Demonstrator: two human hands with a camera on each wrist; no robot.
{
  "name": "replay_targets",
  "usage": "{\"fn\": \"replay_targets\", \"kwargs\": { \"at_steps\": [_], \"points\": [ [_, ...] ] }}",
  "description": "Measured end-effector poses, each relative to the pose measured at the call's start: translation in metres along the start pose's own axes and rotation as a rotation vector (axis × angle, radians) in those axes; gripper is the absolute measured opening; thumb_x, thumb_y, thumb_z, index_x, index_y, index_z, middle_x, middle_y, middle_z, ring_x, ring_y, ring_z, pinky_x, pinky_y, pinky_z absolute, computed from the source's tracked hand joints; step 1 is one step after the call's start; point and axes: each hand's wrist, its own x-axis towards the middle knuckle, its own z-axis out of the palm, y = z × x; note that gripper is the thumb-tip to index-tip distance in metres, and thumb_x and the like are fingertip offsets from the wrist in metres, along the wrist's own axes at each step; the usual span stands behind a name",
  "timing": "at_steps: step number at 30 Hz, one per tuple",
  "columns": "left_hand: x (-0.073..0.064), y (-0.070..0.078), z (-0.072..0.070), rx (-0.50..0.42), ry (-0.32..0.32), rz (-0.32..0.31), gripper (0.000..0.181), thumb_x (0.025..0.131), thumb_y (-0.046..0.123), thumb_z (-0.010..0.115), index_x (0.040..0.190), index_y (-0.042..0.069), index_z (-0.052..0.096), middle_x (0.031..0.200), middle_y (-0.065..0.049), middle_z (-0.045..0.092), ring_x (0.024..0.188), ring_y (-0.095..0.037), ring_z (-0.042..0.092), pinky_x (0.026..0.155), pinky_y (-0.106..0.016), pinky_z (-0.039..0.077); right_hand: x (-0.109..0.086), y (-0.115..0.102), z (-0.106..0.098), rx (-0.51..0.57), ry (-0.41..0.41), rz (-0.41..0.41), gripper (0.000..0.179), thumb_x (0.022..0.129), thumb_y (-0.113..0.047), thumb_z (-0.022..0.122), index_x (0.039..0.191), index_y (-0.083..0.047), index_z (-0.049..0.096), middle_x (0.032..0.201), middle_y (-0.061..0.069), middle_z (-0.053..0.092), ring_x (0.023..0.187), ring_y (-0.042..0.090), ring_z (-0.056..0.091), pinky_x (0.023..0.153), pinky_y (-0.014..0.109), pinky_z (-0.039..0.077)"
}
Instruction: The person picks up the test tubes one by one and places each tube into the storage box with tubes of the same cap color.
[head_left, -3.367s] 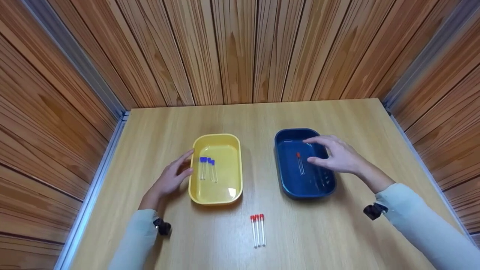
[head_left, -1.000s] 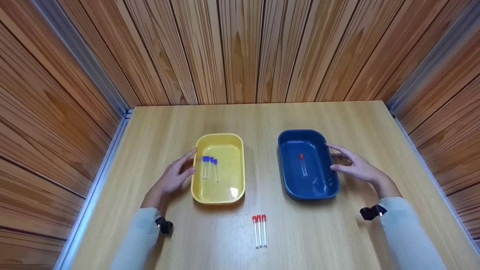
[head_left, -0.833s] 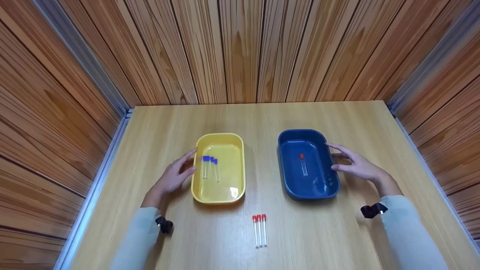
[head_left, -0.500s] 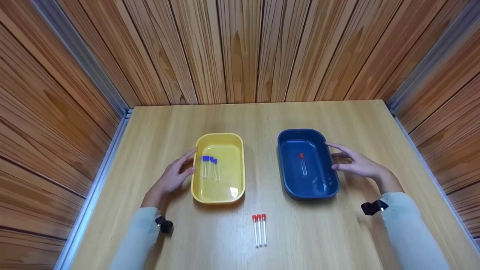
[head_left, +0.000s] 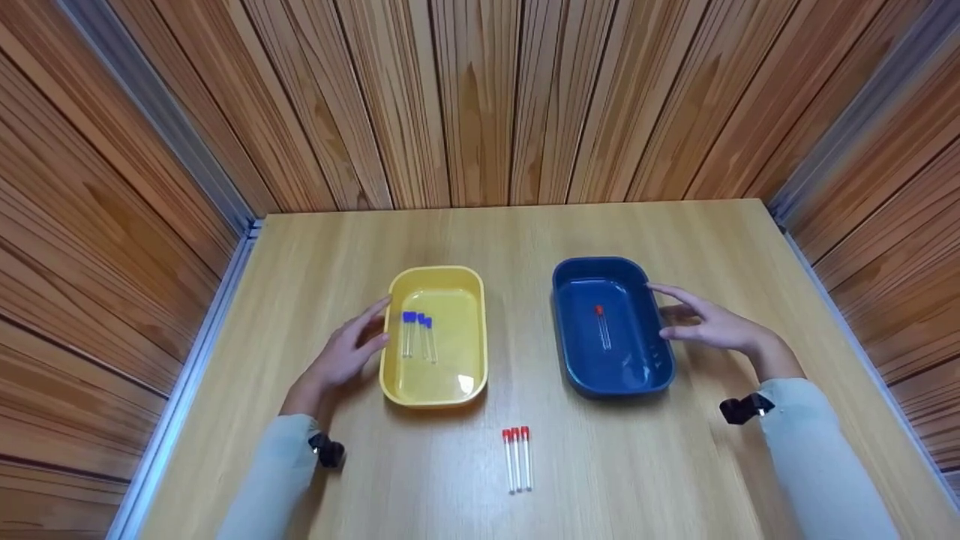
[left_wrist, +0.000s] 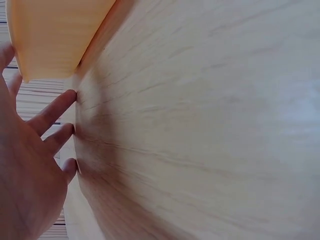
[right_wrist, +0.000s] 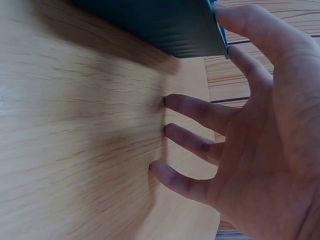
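On the left of the table is a yellow tray with several blue-capped tubes lying in it. My left hand rests at its left rim, thumb and index fingertip at the edge; in the left wrist view the other fingers reach down to the tabletop. To the right, a dark blue tray contains one red-capped tube. My right hand is at this tray's right rim, its thumb and index at the edge and the other fingers touching the table. Neither hand holds a tube.
Several red-capped tubes lie side by side on the wooden table, in front of and between the trays. Wood-plank walls with metal corner rails enclose the table at the back and sides.
Over the earlier seconds my right hand has gone from above the blue tray to its right rim. During the last second both hands, trays and tubes have stayed in place.
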Motion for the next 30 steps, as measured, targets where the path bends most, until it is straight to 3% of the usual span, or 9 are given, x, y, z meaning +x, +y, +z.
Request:
{"fn": "replay_targets", "kwargs": {
  "at_steps": [5, 9, 16, 23, 30],
  "points": [
    [-0.001, 0.004, -0.004, 0.023, -0.006, -0.009, 0.072, 0.116, 0.044, 0.061, 0.18, 0.035, 0.029, 0.175, -0.017, 0.051, 0.168, -0.043, 0.043, 0.14, -0.072, 0.025, 0.003, 0.0, -0.001, 0.014, -0.007, -0.006, 0.084, 0.112, -0.026, 0.068, 0.18, -0.016, 0.021, 0.183, 0.033, 0.027, 0.161, 0.067, 0.039, 0.12, 0.089, 0.039],
    [-0.001, 0.009, -0.006, 0.045, -0.012, -0.01, 0.075, 0.114, 0.043, 0.063, 0.18, 0.031, 0.029, 0.181, -0.015, 0.043, 0.172, -0.043, 0.035, 0.14, -0.073, 0.022, 0.003, 0.0, -0.002, 0.027, -0.015, -0.006, 0.084, 0.111, -0.026, 0.069, 0.18, -0.016, 0.022, 0.183, 0.033, 0.028, 0.161, 0.067, 0.04, 0.12, 0.087, 0.042],
    [-0.001, 0.021, -0.006, 0.126, 0.028, -0.026, 0.077, 0.113, 0.044, 0.064, 0.18, 0.036, 0.027, 0.185, -0.01, 0.038, 0.174, -0.043, 0.029, 0.139, -0.077, 0.021, 0.0, 0.0, -0.005, 0.028, -0.032, 0.04, 0.087, 0.111, -0.033, 0.07, 0.181, -0.023, 0.02, 0.184, 0.031, 0.028, 0.163, 0.066, 0.036, 0.122, 0.089, 0.037],
    [-0.003, 0.035, -0.004, 0.208, 0.109, -0.013, 0.074, 0.11, 0.043, 0.069, 0.177, 0.038, 0.036, 0.177, -0.015, 0.046, 0.166, -0.044, 0.04, 0.136, -0.076, 0.026, 0.001, 0.001, -0.005, 0.021, -0.042, 0.046, 0.087, 0.111, -0.034, 0.07, 0.181, -0.023, 0.019, 0.184, 0.031, 0.026, 0.164, 0.066, 0.035, 0.122, 0.09, 0.036],
    [-0.007, 0.053, 0.008, 0.255, 0.187, 0.047, 0.072, 0.108, 0.041, 0.074, 0.173, 0.035, 0.044, 0.156, -0.012, 0.06, 0.149, -0.036, 0.051, 0.122, -0.06, 0.036, 0.002, 0.002, -0.006, 0.017, -0.044, 0.051, 0.089, 0.11, -0.034, 0.071, 0.181, -0.024, 0.019, 0.184, 0.032, 0.026, 0.163, 0.067, 0.035, 0.121, 0.09, 0.037]
  ]
}}
